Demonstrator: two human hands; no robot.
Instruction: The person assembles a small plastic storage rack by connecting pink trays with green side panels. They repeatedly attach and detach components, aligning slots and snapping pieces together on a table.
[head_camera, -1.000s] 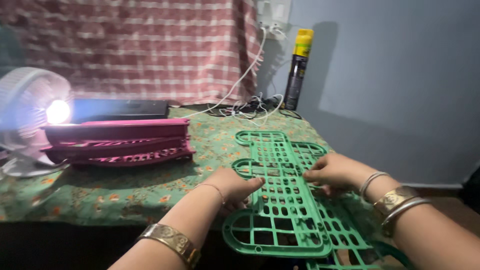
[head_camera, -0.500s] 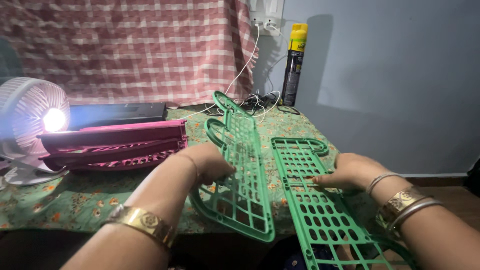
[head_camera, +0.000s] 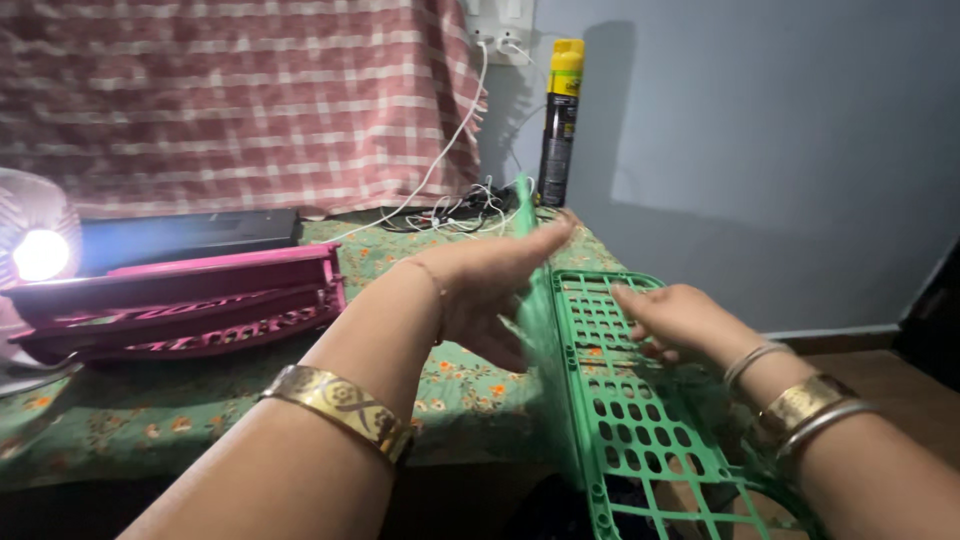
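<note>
Panels: two green; left hand (head_camera: 490, 285) grips upright panel (head_camera: 540, 330), right hand (head_camera: 670, 320) flat on lying panel (head_camera: 640, 420).

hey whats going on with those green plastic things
A person is handling two green plastic lattice panels at the edge of a table with a floral cloth. The left hand holds one panel up on edge, blurred. The right hand rests flat on the other panel. Pink plastic panels lie stacked to the left.

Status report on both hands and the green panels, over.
Left hand grips an upright, motion-blurred green plastic lattice panel. Right hand presses flat on a second green lattice panel. Pink plastic panel stack lies apart, left.
</note>
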